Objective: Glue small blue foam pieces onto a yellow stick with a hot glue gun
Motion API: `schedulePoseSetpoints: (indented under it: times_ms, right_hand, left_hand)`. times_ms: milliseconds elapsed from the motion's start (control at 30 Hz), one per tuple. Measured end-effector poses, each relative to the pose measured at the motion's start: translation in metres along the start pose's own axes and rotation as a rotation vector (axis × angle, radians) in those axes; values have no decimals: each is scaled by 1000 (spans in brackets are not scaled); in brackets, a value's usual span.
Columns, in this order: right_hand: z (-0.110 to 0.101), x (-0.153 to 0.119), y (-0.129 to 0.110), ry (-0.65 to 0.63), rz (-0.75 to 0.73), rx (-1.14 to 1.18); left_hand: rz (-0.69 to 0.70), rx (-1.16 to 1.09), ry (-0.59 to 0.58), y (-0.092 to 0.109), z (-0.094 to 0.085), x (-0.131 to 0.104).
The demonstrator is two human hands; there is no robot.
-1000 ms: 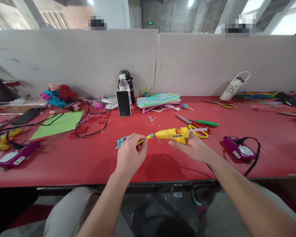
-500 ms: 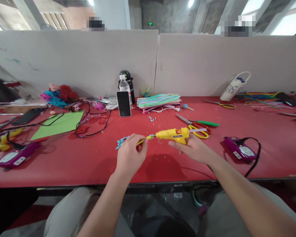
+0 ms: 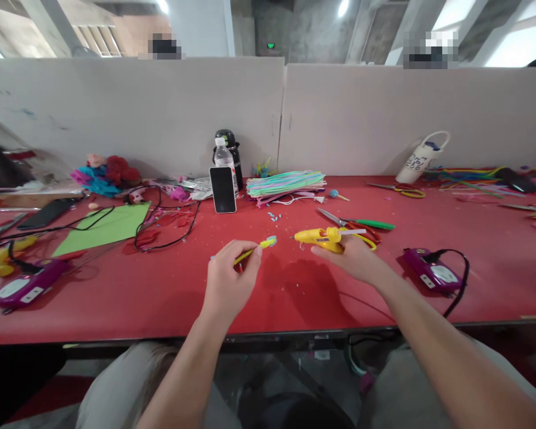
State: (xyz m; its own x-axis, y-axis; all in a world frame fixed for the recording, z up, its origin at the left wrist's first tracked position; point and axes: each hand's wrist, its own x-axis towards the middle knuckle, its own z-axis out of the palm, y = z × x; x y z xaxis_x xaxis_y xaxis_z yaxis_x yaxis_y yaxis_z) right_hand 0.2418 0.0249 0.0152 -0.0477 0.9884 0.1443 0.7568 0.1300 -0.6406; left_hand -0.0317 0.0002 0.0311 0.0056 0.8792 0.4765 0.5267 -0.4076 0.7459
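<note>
My left hand (image 3: 232, 271) is closed in a pinch on a thin yellow stick (image 3: 245, 256), whose tip carries small light-blue pieces (image 3: 272, 241). Wrapped round the handle of a yellow hot glue gun (image 3: 317, 236), my right hand (image 3: 352, 256) keeps it level above the table. A whitish glue stick (image 3: 355, 231) pokes out of the gun's back end. The nozzle points left at the blue tip, with a gap between them. Loose blue bits (image 3: 274, 217) lie on the table behind. My fingers mostly cover another heap of them.
Scissors with yellow handles (image 3: 365, 241) lie just behind the glue gun, near a green-handled tool (image 3: 375, 224). Farther back are a bundle of pastel pipe cleaners (image 3: 286, 183) and a propped phone (image 3: 223, 189). A purple power box (image 3: 433, 271) sits at right, another (image 3: 27, 285) at left.
The glue gun has moved a little right and back from the stick, opening a gap at the nozzle. My left hand has shifted slightly left, and the stick's tip has risen.
</note>
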Motion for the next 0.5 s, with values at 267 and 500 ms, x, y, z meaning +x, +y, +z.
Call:
schedulePoseSetpoints:
  times_ms: [267, 500]
  right_hand:
    - [26, 24, 20, 84, 57, -102]
    - [-2, 7, 25, -28, 120, -321]
  left_hand:
    - [-155, -30, 235, -3, -36, 18]
    - [-158, 36, 92, -15, -60, 24]
